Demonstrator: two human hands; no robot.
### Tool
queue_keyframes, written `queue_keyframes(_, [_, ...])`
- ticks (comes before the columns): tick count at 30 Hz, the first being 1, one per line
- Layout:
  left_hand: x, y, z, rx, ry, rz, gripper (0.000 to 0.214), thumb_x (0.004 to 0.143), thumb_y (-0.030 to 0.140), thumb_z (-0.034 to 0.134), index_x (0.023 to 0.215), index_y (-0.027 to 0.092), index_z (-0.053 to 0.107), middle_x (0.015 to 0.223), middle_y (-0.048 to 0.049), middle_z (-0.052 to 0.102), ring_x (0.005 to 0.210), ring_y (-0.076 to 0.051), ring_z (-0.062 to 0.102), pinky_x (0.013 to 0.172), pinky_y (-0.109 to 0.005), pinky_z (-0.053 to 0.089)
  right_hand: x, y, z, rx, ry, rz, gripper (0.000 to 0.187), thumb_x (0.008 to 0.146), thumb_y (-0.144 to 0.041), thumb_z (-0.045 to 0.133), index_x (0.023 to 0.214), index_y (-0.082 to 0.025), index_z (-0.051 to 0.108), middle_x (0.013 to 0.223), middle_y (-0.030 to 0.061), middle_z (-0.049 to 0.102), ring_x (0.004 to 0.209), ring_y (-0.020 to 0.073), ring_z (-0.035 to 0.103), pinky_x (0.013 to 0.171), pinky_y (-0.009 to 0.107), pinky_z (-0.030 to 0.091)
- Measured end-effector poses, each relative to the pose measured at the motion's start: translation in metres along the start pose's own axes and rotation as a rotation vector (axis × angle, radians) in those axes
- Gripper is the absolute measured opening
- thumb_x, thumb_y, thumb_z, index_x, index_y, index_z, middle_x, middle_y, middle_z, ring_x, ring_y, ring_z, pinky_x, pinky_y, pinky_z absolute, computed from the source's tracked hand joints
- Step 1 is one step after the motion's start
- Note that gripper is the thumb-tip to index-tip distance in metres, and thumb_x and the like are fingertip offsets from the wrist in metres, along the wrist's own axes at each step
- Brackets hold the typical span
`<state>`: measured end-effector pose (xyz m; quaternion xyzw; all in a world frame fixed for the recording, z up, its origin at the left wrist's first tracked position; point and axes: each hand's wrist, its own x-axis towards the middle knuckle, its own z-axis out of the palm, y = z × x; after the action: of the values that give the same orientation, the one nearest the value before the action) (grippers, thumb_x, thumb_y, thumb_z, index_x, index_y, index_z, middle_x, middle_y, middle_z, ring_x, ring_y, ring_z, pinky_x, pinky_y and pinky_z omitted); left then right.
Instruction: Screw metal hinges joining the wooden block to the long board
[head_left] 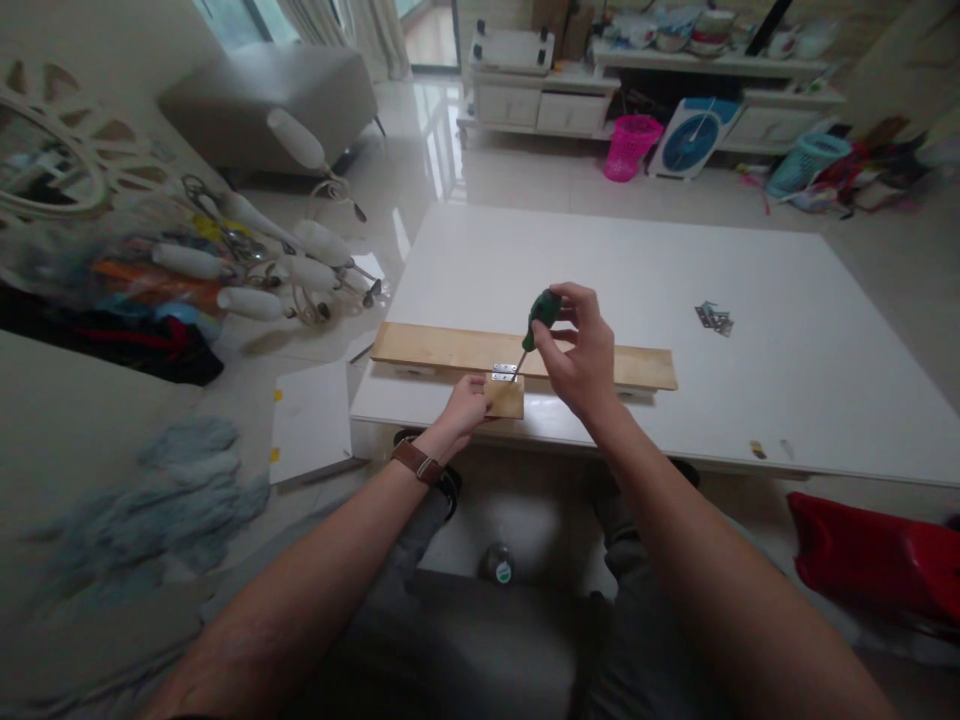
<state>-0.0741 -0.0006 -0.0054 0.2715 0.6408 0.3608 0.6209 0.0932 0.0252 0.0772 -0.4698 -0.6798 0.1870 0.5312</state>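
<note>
My right hand [581,350] grips a screwdriver [541,318] by its green handle, the shaft slanting down to the left. Its tip meets the lower part of a small metal hinge [505,372]. That hinge spans the edge between a long wooden board [442,347] and a small wooden block [507,400]. At the block's left side, my left hand [466,405] holds it, fingers closed on its edge. White pieces lie under the long board near both ends. Whether a screw sits under the tip is too small to tell.
The white table [600,250] carries a small pile of hinges and screws [715,318] at the right and small bits [757,449] near its front edge. A red stool-like object [874,560] stands at lower right. A white box [311,420] lies left of the table.
</note>
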Motion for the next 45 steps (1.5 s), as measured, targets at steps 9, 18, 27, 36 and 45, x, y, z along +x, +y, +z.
queue_keyframes(9, [0.000, -0.003, -0.001, -0.019, -0.029, 0.013, 0.043, 0.071, -0.001, 0.072, 0.103, 0.020, 0.053, 0.102, -0.0079, 0.069, 0.094, -0.023, 0.072, 0.084, -0.039, 0.063, -0.001, 0.001, 0.004, -0.040, 0.018, -0.017, 0.034, 0.092, -0.029, 0.070, 0.123, -0.032, 0.059, 0.118, 0.0030, 0.068, 0.098, 0.0199, 0.068, 0.071, 0.033, 0.066])
queue_keyframes(18, [0.000, -0.005, 0.004, -0.048, 0.012, 0.010, 0.047, 0.069, 0.002, 0.077, 0.105, 0.020, 0.052, 0.106, -0.0089, 0.069, 0.097, -0.024, 0.072, 0.083, -0.039, 0.062, -0.008, -0.006, 0.005, -0.026, 0.041, -0.002, 0.033, 0.093, -0.027, 0.063, 0.126, -0.031, 0.057, 0.119, 0.0050, 0.071, 0.099, 0.0209, 0.072, 0.080, 0.039, 0.067])
queue_keyframes(27, [-0.001, -0.005, 0.003, -0.039, -0.011, 0.009, 0.039, 0.075, 0.003, 0.072, 0.105, 0.020, 0.054, 0.101, -0.0079, 0.071, 0.089, -0.022, 0.070, 0.078, -0.034, 0.060, 0.002, -0.010, -0.003, -0.080, 0.054, -0.066, 0.026, 0.089, -0.028, 0.072, 0.115, -0.030, 0.069, 0.109, 0.0045, 0.070, 0.099, 0.0228, 0.069, 0.079, 0.041, 0.064])
queue_keyframes(36, [0.009, -0.012, 0.000, 0.137, 0.050, 0.112, 0.034, 0.078, 0.016, 0.080, 0.102, 0.020, 0.055, 0.104, -0.0093, 0.070, 0.098, -0.024, 0.069, 0.090, -0.035, 0.053, -0.003, -0.013, -0.001, -0.051, 0.055, -0.073, 0.036, 0.085, -0.023, 0.065, 0.121, -0.026, 0.065, 0.113, 0.0075, 0.076, 0.100, 0.0236, 0.074, 0.082, 0.042, 0.063])
queue_keyframes(45, [-0.010, 0.041, 0.009, 0.382, -0.162, 0.888, 0.045, 0.084, 0.006, 0.068, 0.127, 0.020, 0.063, 0.130, -0.0123, 0.069, 0.116, -0.024, 0.066, 0.105, -0.044, 0.056, -0.007, -0.009, -0.007, -0.021, 0.031, -0.138, 0.038, 0.084, -0.019, 0.067, 0.121, -0.026, 0.064, 0.113, 0.0061, 0.078, 0.100, 0.0228, 0.076, 0.081, 0.039, 0.063])
